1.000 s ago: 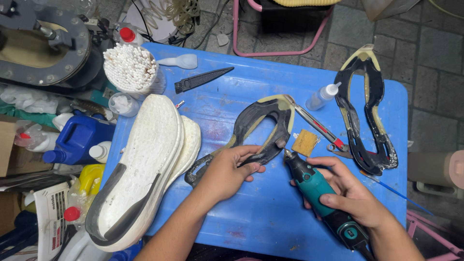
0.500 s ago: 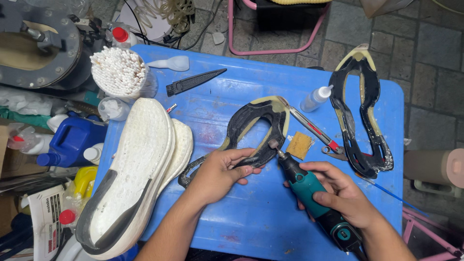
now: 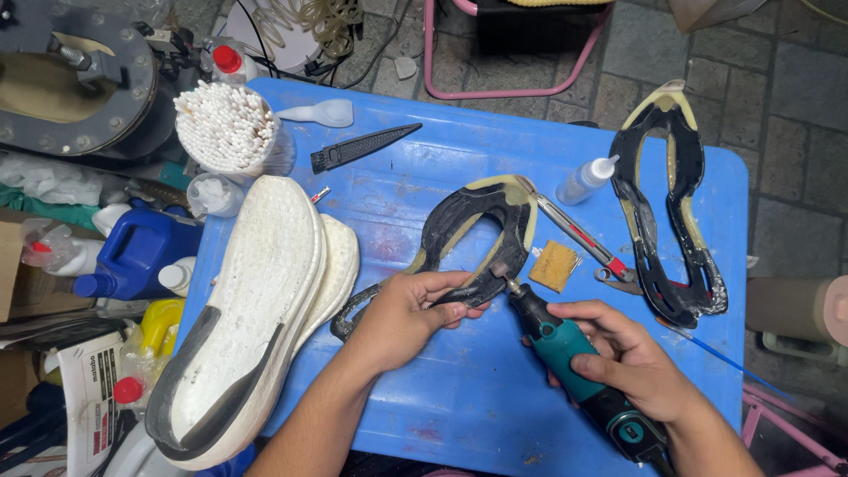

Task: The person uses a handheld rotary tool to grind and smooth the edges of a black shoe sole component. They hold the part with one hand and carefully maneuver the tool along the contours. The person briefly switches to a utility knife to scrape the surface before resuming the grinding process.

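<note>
Nearest, the right hand (image 3: 632, 358) was wrapped tight around a teal and black rotary tool (image 3: 574, 367), its small bit touching the black outsole (image 3: 464, 234) at the strip's near right edge. Just left, the left hand (image 3: 402, 318) was closed on that outsole, thumb on top, pinning it to the blue table (image 3: 468, 406). The outsole lay mid-table, looping away from the hands. To the left lay two white midsoles (image 3: 256, 309), one overlapping the other. Just right of the bit sat a tan sponge (image 3: 555, 265), with a red-handled tool (image 3: 587, 238) beyond it. At the right a second outsole (image 3: 671, 203) lay lengthwise. Farther back stood a small squeeze bottle (image 3: 585, 181), a black blade cover (image 3: 362, 147) and, far left, a cup of cotton swabs (image 3: 228, 131).
</note>
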